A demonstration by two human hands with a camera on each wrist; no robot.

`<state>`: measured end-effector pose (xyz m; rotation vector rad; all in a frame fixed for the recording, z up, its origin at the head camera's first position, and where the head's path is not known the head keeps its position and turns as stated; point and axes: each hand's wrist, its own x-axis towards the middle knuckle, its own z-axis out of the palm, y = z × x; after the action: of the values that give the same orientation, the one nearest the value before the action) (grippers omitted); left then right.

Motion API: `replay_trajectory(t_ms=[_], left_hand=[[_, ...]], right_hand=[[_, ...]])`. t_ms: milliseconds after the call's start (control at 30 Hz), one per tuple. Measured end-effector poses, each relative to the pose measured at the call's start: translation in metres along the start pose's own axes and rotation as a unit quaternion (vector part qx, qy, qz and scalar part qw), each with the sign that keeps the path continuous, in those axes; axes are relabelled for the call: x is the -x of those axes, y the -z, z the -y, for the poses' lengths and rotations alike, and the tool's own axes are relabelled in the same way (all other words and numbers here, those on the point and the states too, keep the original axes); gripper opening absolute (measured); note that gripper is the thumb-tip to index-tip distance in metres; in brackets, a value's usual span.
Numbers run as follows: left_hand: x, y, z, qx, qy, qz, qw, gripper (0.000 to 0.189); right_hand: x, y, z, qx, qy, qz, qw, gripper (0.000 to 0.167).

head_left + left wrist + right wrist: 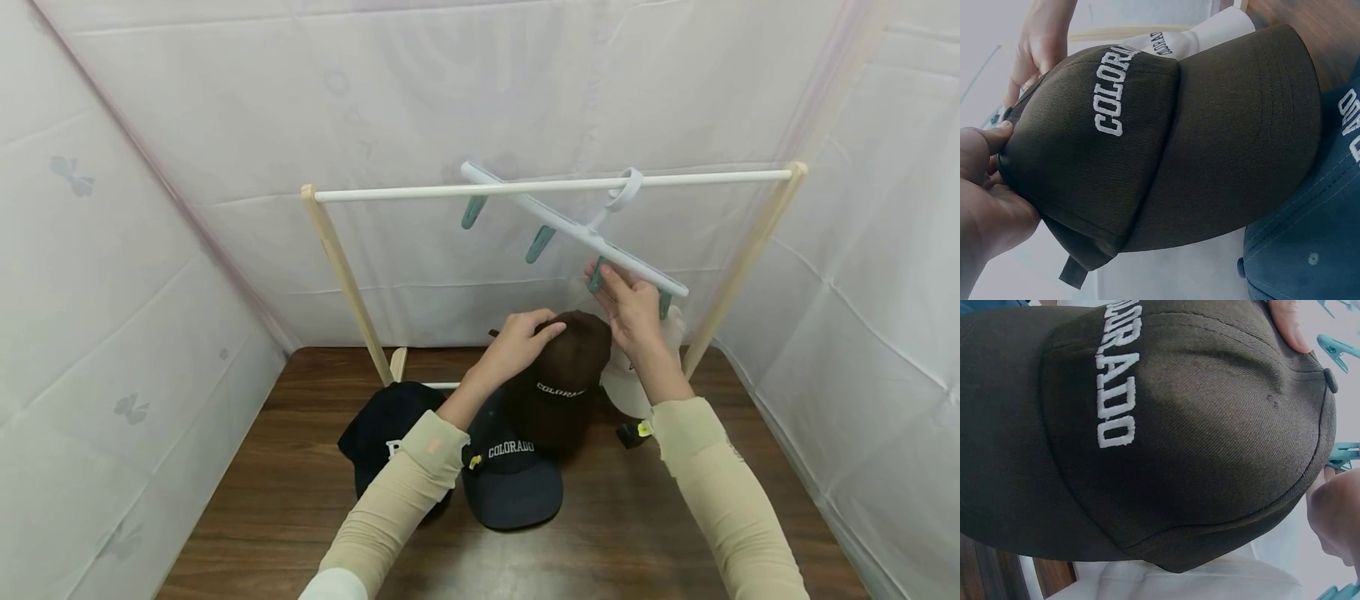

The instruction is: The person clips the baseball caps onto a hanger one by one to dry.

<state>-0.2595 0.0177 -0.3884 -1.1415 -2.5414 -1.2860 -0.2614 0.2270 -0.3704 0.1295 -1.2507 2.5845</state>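
My left hand (517,346) grips the crown of a brown baseball cap (573,350) with COLORADO across its front, held upright with the brim downward. In the left wrist view, the thumb lies on top of the cap (1104,150) and the strap dangles below. At the upper right, my right hand (633,312) pinches a green clip (597,273) on a white hanger (540,208). That hanger hooks over the rack's rod and tilts down to the right. A white cap (626,396) is just beneath the hanger's lower end clip, partly hidden by my right arm.
A navy cap (378,425) and a blue COLORADO cap (517,492) lie on the wooden table (247,483), left and front of the brown one. Wooden posts carry the white rod (390,192). A small black object (630,435) sits near my right cuff. White fabric walls enclose the table.
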Motion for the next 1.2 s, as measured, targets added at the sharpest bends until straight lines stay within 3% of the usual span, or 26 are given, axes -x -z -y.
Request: replay_trajectory(t_ms=[567,767,1033,1200], left_hand=[[0.0016,-0.0059,0.0015,0.006,0.000,0.000,1.0000,0.022],[0.0012,-0.0067,0.0015,0.000,-0.001,0.000,1.0000,0.023],[0.0027,-0.0071,0.0015,0.003,0.001,0.000,1.0000,0.023],[0.0032,-0.0077,0.0013,0.002,0.007,0.002,1.0000,0.023]], right_hand=[[0.0030,0.0014,0.0016,0.044,0.016,0.028,0.9985,0.024],[0.0035,0.0003,0.0010,0.032,0.016,0.036,0.9987,0.029],[0.0030,0.0012,0.0007,0.009,0.018,0.021,0.9996,0.016],[0.0035,0.0007,0.0034,0.009,0.011,0.005,0.9999,0.021]])
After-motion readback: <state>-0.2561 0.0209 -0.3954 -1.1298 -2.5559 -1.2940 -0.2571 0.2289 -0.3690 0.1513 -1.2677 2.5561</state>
